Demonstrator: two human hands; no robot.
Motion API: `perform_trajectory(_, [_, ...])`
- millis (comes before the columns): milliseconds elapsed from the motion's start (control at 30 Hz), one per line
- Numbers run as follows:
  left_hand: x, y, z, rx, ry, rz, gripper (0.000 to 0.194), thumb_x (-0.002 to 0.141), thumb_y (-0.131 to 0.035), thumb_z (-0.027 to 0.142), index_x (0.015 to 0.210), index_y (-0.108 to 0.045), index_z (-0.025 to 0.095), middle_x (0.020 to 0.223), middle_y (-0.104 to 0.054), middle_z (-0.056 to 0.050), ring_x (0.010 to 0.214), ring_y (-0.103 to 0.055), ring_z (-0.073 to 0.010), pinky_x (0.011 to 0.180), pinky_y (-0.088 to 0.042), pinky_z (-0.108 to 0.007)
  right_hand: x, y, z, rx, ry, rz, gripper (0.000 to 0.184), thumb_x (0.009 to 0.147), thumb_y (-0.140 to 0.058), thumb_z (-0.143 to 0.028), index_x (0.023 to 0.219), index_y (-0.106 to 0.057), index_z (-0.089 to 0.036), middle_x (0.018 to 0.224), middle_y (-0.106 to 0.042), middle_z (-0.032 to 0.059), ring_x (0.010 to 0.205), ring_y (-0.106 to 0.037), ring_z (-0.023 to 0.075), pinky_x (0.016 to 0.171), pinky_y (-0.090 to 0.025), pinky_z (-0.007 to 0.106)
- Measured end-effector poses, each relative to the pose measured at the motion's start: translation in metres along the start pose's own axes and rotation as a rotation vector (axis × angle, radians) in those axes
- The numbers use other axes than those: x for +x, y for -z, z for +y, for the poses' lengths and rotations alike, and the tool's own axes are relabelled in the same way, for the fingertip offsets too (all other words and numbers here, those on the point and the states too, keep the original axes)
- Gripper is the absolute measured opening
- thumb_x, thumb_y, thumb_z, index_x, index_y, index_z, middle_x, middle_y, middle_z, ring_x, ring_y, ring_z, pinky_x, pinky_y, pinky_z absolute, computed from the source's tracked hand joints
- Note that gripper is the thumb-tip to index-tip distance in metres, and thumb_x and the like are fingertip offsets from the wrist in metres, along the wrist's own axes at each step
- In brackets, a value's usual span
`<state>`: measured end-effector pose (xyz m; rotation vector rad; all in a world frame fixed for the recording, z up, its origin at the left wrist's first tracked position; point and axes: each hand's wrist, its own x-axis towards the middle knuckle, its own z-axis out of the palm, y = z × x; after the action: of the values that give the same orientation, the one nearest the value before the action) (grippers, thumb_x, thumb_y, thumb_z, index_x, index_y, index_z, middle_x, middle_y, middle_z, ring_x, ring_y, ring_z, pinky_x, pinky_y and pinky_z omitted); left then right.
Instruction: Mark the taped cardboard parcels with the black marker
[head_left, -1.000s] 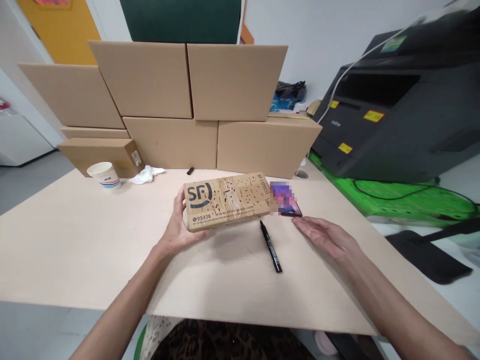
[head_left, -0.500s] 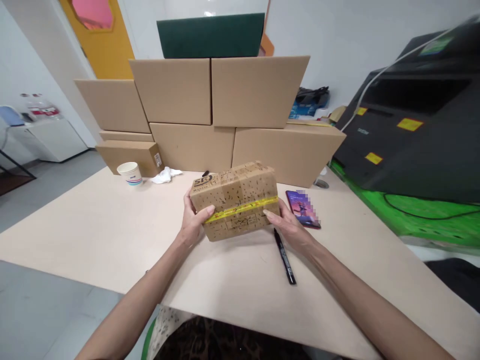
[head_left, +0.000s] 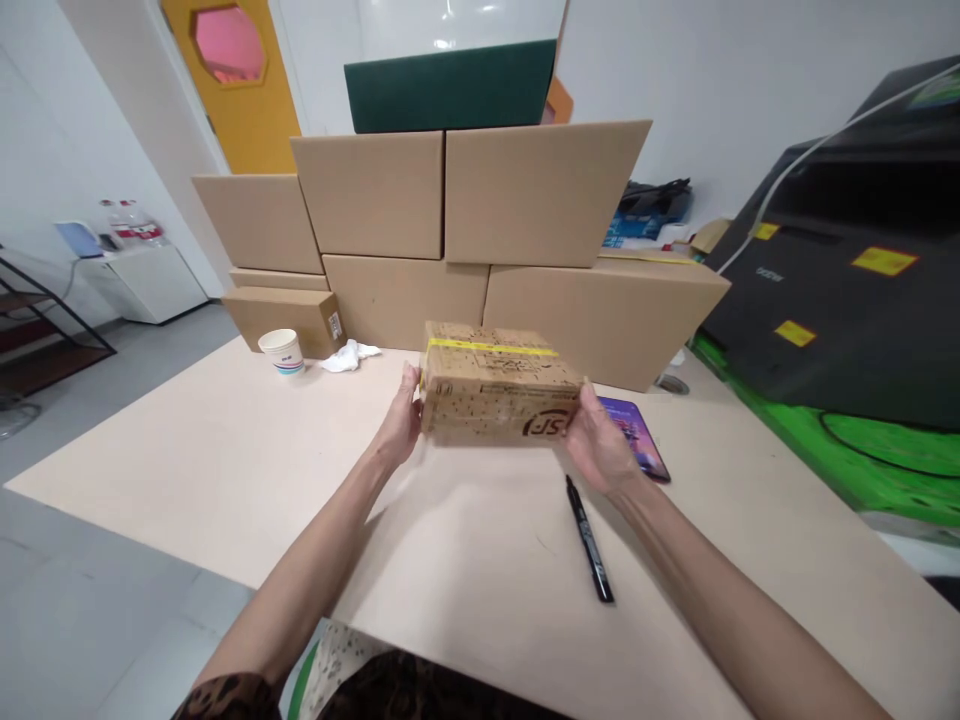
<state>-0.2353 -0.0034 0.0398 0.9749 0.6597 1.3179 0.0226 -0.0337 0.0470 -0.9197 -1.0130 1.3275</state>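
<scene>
A brown cardboard box (head_left: 495,400) with black marks, an SF logo and a strip of yellow tape is held between both hands over the table. My left hand (head_left: 401,415) grips its left end, and my right hand (head_left: 600,440) has hold of the right end. The logo faces me upside down near my right fingers. On the table, a black marker (head_left: 589,540) lies below my right hand. Partly covered by that hand, a phone (head_left: 641,440) with its screen lit rests just to the right.
Large cardboard boxes (head_left: 367,195) are stacked along the back of the table (head_left: 225,450), topped by a dark green box (head_left: 450,90). A paper cup (head_left: 282,352) and crumpled tissue (head_left: 350,356) stand at the left. A dark printer (head_left: 840,250) is at the right.
My right hand, apart from the box a second ago, has taken its right end. The box has been turned over, so the yellow tape is now on top. The view has swung left.
</scene>
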Motion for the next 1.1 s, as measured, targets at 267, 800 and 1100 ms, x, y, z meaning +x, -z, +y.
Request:
perform_trajectory(267, [-0.009, 0.013, -0.016, 0.029, -0.059, 0.032, 0.084, 0.084, -0.061, 0.083, 0.149, -0.058, 0.030, 0.158, -0.057, -0.007, 0.158, -0.037, -0.0354, 0.127, -0.037, -0.056, -0.006, 0.007, -0.006, -0.105, 0.051, 0.019, 0.070, 0.073, -0.066, -0.089, 0.109, -0.075, -0.031, 0.126, -0.077, 0.0077, 0.133, -0.061, 0.0346, 0.095, -0.057, 0.045])
perform_trajectory(800, [-0.018, 0.008, -0.002, -0.053, -0.050, 0.052, 0.073, 0.090, -0.063, 0.073, 0.147, -0.055, 0.028, 0.154, -0.060, -0.008, 0.152, -0.046, -0.0365, 0.123, -0.042, -0.056, -0.021, -0.001, -0.002, -0.099, 0.216, 0.057, 0.049, 0.087, -0.068, -0.068, 0.124, -0.071, -0.036, 0.146, -0.065, 0.0036, 0.144, -0.052, 0.0316, 0.112, -0.051, 0.047])
perform_trajectory(1100, [-0.022, 0.015, 0.001, 0.093, -0.079, 0.022, 0.083, 0.080, -0.079, 0.064, 0.150, -0.049, 0.031, 0.172, -0.036, -0.003, 0.162, -0.026, -0.0361, 0.130, -0.031, -0.053, -0.016, 0.002, 0.014, -0.068, 0.128, 0.105, 0.048, 0.085, -0.071, -0.064, 0.121, -0.070, -0.032, 0.137, -0.071, 0.0033, 0.139, -0.058, 0.0281, 0.111, -0.051, 0.041])
